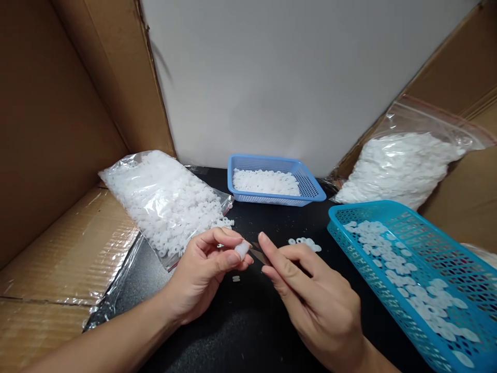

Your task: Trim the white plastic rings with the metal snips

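Between thumb and index finger, my left hand (204, 272) pinches a small translucent white plastic piece (242, 249). My right hand (320, 295) is closed on a thin, pointed blade (259, 255), whose tip is turned toward that piece; whether they touch I cannot tell. The rest of the tool is hidden by my fingers. Below my left fingertips a tiny white part (236, 278) lies on the black table (240, 331). Behind my right hand is a small pile of white ring-shaped pieces (306, 243).
An open clear bag (166, 191) of small white parts spills at the left. A blue basket (272, 198) stands at the back, also holding white parts. At right, a turquoise basket (378, 280) contains white pieces, with a full zip bag (399, 160) behind. Cardboard (97, 77) walls the sides.
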Demonstrator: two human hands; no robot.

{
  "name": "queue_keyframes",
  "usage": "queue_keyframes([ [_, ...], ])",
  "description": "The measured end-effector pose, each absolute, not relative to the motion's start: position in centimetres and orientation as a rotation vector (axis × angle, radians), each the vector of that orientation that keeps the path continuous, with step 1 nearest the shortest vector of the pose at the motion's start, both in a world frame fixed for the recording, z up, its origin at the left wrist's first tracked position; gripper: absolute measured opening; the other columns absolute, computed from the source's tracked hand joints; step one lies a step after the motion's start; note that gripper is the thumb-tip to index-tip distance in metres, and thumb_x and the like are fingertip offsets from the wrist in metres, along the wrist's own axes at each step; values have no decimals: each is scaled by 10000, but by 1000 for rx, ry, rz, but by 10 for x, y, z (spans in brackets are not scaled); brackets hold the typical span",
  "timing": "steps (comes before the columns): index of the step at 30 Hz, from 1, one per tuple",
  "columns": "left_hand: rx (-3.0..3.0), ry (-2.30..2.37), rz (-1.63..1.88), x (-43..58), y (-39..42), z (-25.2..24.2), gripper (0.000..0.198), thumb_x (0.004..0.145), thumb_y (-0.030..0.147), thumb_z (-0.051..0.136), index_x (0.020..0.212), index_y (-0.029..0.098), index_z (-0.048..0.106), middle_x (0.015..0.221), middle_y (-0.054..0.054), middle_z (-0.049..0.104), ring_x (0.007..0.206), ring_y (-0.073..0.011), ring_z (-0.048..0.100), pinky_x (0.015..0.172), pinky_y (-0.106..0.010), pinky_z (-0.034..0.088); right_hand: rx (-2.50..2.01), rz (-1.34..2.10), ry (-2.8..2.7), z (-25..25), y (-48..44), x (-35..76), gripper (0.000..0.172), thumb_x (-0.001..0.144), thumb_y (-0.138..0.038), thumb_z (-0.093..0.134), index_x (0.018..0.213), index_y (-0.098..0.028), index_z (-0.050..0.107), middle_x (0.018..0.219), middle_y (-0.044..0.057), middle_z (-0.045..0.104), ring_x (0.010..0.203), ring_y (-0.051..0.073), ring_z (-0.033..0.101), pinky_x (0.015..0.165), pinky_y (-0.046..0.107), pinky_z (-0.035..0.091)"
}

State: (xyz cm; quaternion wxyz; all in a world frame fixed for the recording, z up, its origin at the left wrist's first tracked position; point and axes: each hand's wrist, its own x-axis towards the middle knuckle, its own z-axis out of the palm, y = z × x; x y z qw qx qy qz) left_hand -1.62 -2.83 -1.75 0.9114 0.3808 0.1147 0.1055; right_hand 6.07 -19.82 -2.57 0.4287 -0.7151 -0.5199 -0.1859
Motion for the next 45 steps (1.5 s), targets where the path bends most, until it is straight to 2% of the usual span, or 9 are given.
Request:
queue_keyframes([
  [9, 882, 181, 305, -17, -30, -19, 169, 644, 173, 956, 719, 158, 805, 814, 12, 690, 669, -76, 711, 655, -147, 594, -1888, -645, -1416, -24, -198, 60, 617, 1010, -50, 552, 1589, -209, 411, 785, 36, 662, 641, 123, 600, 582, 227, 478],
  [14, 1008, 163, 378, -18, -29, -22, 150, 640, 154, 947, 709, 181, 816, 785, 1, 686, 696, -81, 661, 658, -162, 579, -1924, -687, -1437, -22, -199, 59, 597, 1022, -77, 552, 1588, -216, 418, 783, 31, 668, 638, 124, 609, 571, 232, 466],
  [26, 1084, 168, 400, -20, -30, -22, 134, 655, 165, 937, 722, 198, 826, 763, -5, 688, 687, -90, 652, 643, -171, 554, -1972, -769, -1456, -23, -200, 59, 511, 1044, -104, 523, 1547, -193, 495, 771, 33, 687, 620, 122, 617, 564, 242, 443],
  [39, 1043, 174, 382, -19, -31, -21, 134, 671, 170, 937, 723, 188, 815, 745, 3, 704, 665, -86, 678, 621, -161, 560, -1994, -806, -1474, -23, -200, 59, 566, 1054, -100, 508, 1599, -204, 396, 774, 31, 692, 613, 118, 624, 557, 245, 431],
  [45, 1022, 160, 360, -21, -31, -22, 132, 681, 167, 934, 727, 180, 811, 753, 8, 714, 653, -76, 687, 627, -148, 569, -1976, -802, -1463, -23, -201, 58, 524, 1043, -95, 522, 1557, -190, 475, 762, 28, 681, 609, 113, 617, 556, 234, 435],
])
